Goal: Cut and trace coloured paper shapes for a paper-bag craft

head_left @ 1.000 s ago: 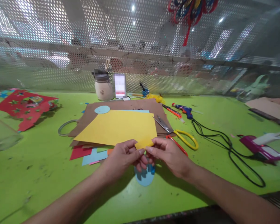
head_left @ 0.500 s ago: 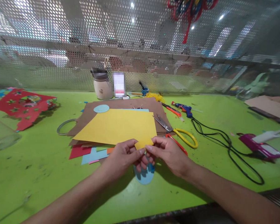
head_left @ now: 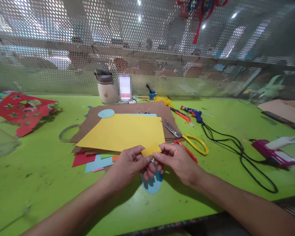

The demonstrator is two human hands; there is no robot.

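1. Both hands meet over the near edge of the green bench, pinching one small yellow paper scrap between them.
2. Left hand closes its grip on the scrap's left end, right hand on its right end.
3. The scrap's long axis runs left to right, just above a light blue paper oval.

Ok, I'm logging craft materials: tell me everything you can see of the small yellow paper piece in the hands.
The small yellow paper piece is flat, roughly rectangular, plain card-like paper, matching the large yellow sheet behind it. It is held above the green table, tilted, pinched by the left hand and the right hand at its lower edge.
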